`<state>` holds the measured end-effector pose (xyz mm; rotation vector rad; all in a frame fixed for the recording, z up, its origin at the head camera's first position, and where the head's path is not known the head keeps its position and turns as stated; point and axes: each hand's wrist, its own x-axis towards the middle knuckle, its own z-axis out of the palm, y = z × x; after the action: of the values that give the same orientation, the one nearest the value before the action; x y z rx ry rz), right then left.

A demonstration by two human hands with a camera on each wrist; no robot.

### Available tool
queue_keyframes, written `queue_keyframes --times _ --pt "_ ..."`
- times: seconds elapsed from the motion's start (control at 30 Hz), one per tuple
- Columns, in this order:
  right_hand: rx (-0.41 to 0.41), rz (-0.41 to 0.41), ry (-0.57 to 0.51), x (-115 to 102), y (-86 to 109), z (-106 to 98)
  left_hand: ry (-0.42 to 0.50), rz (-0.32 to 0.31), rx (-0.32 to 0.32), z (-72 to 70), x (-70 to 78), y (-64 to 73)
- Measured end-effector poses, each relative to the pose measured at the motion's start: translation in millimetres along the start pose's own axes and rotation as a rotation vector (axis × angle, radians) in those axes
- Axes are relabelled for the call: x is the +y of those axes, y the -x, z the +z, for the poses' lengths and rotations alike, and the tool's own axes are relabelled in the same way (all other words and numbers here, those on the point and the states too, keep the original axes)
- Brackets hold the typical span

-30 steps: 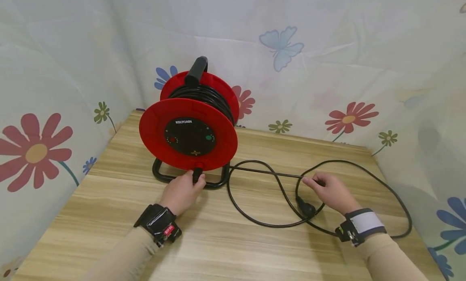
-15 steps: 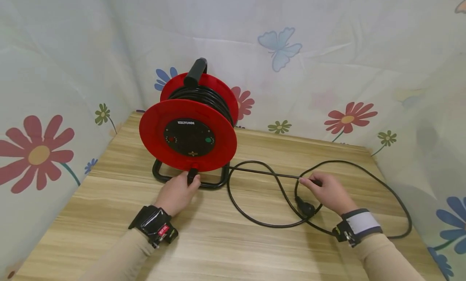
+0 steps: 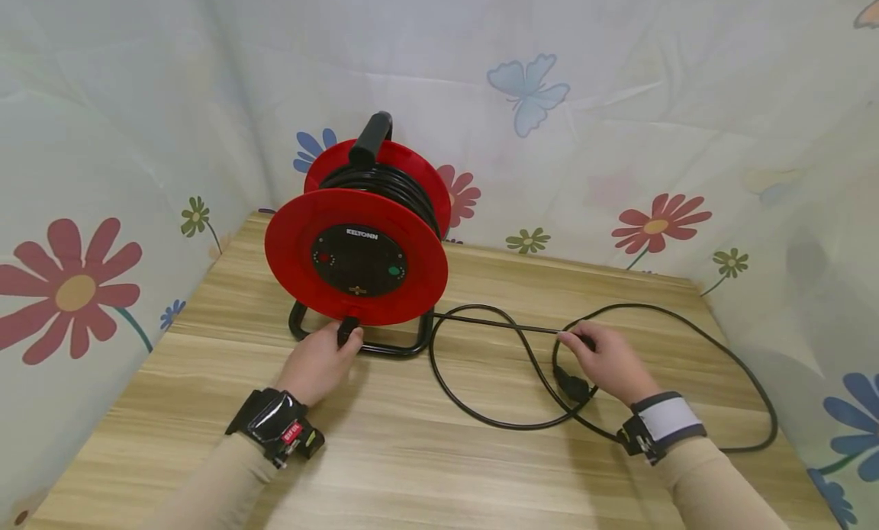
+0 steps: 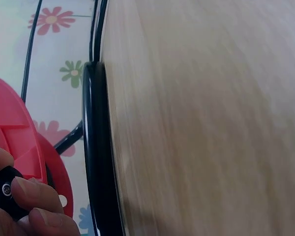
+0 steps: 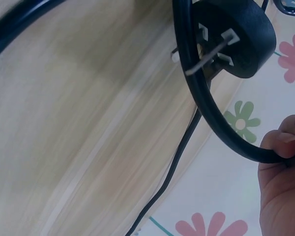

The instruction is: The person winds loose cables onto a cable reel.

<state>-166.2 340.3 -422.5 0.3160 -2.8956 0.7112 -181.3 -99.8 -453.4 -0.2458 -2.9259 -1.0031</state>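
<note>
A red cable reel (image 3: 295, 248) with a black centre panel stands on its black tube frame at the left of the table. My left hand (image 3: 317, 364) grips the small black crank knob (image 3: 349, 330) at the bottom of the front disc; the left wrist view shows fingers curled round this knob (image 4: 9, 189). Black cable (image 3: 384, 181) is wound between the discs. From the reel a stretch of cable (image 3: 497, 323) runs right to my right hand (image 3: 613, 362), which pinches it. In the right wrist view the plug (image 5: 248, 37), pins showing, lies beyond the held cable (image 5: 221, 130).
Loose cable (image 3: 765, 396) lies in wide loops on the wooden table (image 3: 439, 477), in front of and beyond my right hand. The reel's carrying handle (image 3: 371, 139) rises above the discs. A flower-printed cloth (image 3: 584, 171) closes off the back and sides.
My left hand has carried the crank knob leftward and slightly down, turning the front disc a little. My right hand has shifted slightly left, still holding the cable.
</note>
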Motion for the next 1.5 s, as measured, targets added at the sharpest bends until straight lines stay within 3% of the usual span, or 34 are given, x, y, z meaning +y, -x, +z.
queue_keyframes --times 0.23,0.47,0.6,0.87,1.2,1.5 --pt "-0.013 -0.023 0.017 -5.8 -3.9 3.7 0.038 -0.015 0.001 -9.5 -3.6 1.9" --pt "-0.023 -0.038 0.028 -9.6 -7.5 9.1 0.086 -0.039 0.014 -10.3 -14.7 -0.6" --pt "-0.031 -0.04 0.028 -11.6 -9.4 11.8 0.126 -0.057 0.006 -17.4 -11.7 1.8" --pt "-0.058 -0.028 0.018 -18.8 -13.0 16.3 0.221 -0.146 0.005 -25.1 -12.8 4.8" --pt "-0.052 -0.049 0.007 -28.8 -18.8 25.1 0.337 -0.169 0.084 -34.8 -16.3 7.0" --pt "-0.047 -0.073 -0.011 -35.5 -22.6 32.3 0.438 -0.165 0.235 -41.8 -16.4 7.8"
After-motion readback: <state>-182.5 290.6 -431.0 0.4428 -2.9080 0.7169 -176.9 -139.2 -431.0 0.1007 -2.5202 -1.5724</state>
